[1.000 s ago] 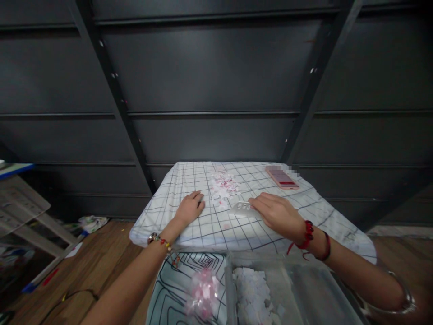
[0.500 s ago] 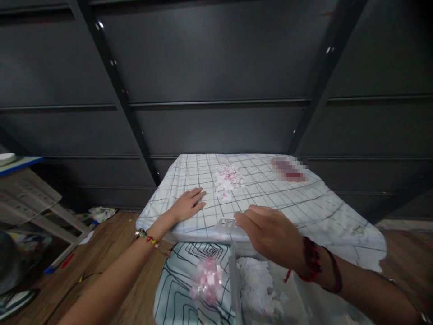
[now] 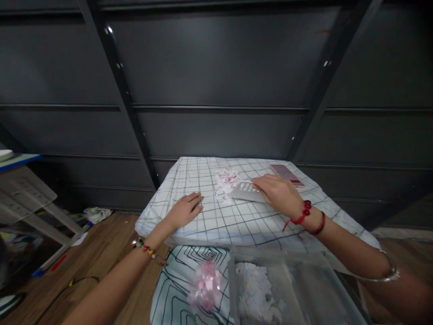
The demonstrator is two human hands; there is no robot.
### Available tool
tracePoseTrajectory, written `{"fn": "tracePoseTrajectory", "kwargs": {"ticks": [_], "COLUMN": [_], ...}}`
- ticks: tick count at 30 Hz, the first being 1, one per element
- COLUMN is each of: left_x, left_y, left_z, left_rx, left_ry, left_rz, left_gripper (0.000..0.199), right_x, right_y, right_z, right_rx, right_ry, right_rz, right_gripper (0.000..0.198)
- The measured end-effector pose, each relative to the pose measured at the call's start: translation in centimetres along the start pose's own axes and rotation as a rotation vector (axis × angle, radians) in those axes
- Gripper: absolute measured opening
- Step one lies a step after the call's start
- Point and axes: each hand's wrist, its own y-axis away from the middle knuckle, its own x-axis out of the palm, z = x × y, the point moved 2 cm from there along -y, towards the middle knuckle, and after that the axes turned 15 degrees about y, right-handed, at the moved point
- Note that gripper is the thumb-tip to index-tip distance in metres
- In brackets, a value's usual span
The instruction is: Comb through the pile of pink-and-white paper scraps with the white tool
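My left hand (image 3: 185, 210) lies flat on the white checked cloth (image 3: 199, 232), its fingers a little apart and nothing in them. A heap of small white and pink paper pieces (image 3: 226, 180) lies to its right, near the middle of the cloth. In my right hand (image 3: 279, 192) is a thin white plastic sheet with slots (image 3: 248, 193), pinched along its upper edge. The sheet is tilted, with its left end beside the heap; whether it touches the paper I cannot tell.
Below the table's front edge stands a clear plastic bin (image 3: 321, 271) with white paper pieces (image 3: 255, 289) in its left part. Left of it, a clear bag with pink contents (image 3: 206, 284) rests on a patterned cloth (image 3: 172, 280). A phone (image 3: 287, 175) lies at the back right.
My right hand has moved the slotted sheet from above the front edge and the bin forward and right, over the cloth near the heap. My left hand stays on the cloth.
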Motion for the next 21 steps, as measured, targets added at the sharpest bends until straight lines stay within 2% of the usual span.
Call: {"fn": "tracePoseTrajectory", "kwargs": {"ticks": [4, 8, 21], "left_x": [-0.2, -0.2, -0.1], "left_y": [0.0, 0.0, -0.1], "left_z": [-0.2, -0.2, -0.1], "left_rx": [-0.001, -0.007, 0.013], "left_ry": [-0.011, -0.005, -0.004], "left_rz": [0.006, 0.005, -0.018], "left_gripper": [0.039, 0.039, 0.039], "right_x": [2.2, 3.2, 1.2], "right_y": [-0.3, -0.4, 0.9], "right_z": [-0.3, 0.4, -0.6], "right_rx": [-0.061, -0.106, -0.134], "right_ry": [-0.006, -0.032, -0.056], "right_rz": [-0.017, -0.007, -0.032], "right_gripper": [0.021, 0.020, 0.023]}}
